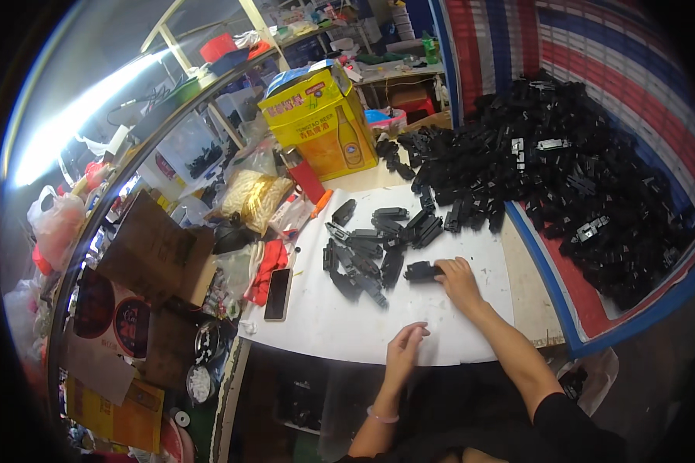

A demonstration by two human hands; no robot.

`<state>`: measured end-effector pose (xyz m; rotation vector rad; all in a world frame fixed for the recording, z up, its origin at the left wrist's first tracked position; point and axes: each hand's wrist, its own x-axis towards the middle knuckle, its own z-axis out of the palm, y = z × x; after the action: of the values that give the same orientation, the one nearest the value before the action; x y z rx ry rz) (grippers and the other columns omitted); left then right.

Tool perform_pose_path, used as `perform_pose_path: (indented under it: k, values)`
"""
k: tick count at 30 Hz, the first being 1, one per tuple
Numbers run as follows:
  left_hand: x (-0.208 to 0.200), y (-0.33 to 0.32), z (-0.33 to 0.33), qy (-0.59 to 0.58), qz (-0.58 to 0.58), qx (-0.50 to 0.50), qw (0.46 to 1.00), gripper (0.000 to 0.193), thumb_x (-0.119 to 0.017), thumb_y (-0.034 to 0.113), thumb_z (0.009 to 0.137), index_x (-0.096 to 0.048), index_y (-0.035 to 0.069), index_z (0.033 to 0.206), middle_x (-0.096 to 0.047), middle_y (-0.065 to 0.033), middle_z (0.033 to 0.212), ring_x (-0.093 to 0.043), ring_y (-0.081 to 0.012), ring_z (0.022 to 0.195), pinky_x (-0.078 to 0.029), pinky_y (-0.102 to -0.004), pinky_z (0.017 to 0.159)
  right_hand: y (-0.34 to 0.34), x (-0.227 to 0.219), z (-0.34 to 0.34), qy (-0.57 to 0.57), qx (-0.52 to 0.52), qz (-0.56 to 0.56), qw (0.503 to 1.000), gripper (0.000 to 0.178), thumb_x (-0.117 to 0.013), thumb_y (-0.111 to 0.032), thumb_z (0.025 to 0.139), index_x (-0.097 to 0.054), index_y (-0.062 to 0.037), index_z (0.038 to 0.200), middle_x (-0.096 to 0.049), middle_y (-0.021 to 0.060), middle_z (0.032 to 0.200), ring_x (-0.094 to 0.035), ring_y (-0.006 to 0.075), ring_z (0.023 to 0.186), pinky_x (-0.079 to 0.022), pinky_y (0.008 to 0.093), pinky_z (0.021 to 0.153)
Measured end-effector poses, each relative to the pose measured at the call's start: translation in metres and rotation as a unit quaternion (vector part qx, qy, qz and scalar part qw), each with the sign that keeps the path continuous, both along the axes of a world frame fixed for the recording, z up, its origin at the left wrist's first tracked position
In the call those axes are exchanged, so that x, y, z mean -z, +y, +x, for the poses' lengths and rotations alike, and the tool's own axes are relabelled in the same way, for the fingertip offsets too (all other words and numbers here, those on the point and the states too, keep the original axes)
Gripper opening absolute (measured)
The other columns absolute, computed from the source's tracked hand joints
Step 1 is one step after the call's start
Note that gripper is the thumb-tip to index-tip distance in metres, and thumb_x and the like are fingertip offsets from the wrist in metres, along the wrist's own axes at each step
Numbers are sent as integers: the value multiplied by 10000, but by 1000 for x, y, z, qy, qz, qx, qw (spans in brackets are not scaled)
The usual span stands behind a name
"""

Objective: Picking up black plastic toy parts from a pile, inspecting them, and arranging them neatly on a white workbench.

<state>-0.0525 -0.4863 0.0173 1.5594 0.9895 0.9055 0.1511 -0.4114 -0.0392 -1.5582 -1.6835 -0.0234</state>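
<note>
My right hand (457,279) rests on the white sheet (340,324) and grips a black plastic part (419,271) at its left end. My left hand (404,349) hovers lower on the sheet, fingers loosely curled, holding nothing that I can see. A cluster of several similar black parts (367,251) lies on the sheet just left of and beyond my right hand. A very large heap of black parts (564,162) covers the striped red, white and blue tarp (594,309) to the right.
A dark phone (277,294) lies at the sheet's left edge beside red cloth (269,262). A yellow carton (323,122) and a red cylinder (304,176) stand at the back. Cardboard boxes, bags and clutter fill the left side.
</note>
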Motion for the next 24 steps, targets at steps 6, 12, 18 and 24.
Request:
perform_pose_path:
  k: [6, 12, 18, 24]
  values:
    - [9, -6, -15, -200, -186, 0, 962, 517, -348, 436, 969, -599, -15, 997, -602, -89, 907, -569, -150, 850, -468, -297, 764, -110, -61, -1, -106, -115, 164, 974, 236, -615, -19, 763, -554, -108, 973, -625, 93, 1033, -603, 244, 1005, -349, 426, 1003]
    - [-23, -32, 4, -144, -177, 63, 972, 244, -583, 229, 892, -599, -11, 937, -584, -40, 901, -514, -100, 855, -397, -236, 800, -171, -77, 11, -105, -88, 185, 973, 201, -612, -51, 801, -579, -137, 980, -619, 59, 1100, -576, 219, 1069, -391, 408, 967]
    - [-18, -53, 15, -184, -72, 64, 978, 220, -636, 174, 850, -594, -20, 944, -561, -46, 931, -499, -126, 886, -386, -245, 818, -198, -54, -5, 295, -22, 51, 954, 290, -625, -152, 841, -561, -54, 1107, -616, 94, 1091, -584, 234, 1025, -413, 352, 927]
    - [-13, -49, 15, -200, -55, 104, 973, 250, -652, 181, 834, -588, -31, 950, -548, -72, 956, -503, -156, 917, -386, -261, 831, -210, -77, -20, 516, -58, 23, 854, 451, -611, -354, 876, -522, 26, 1103, -585, 73, 1016, -548, 145, 977, -406, 266, 875]
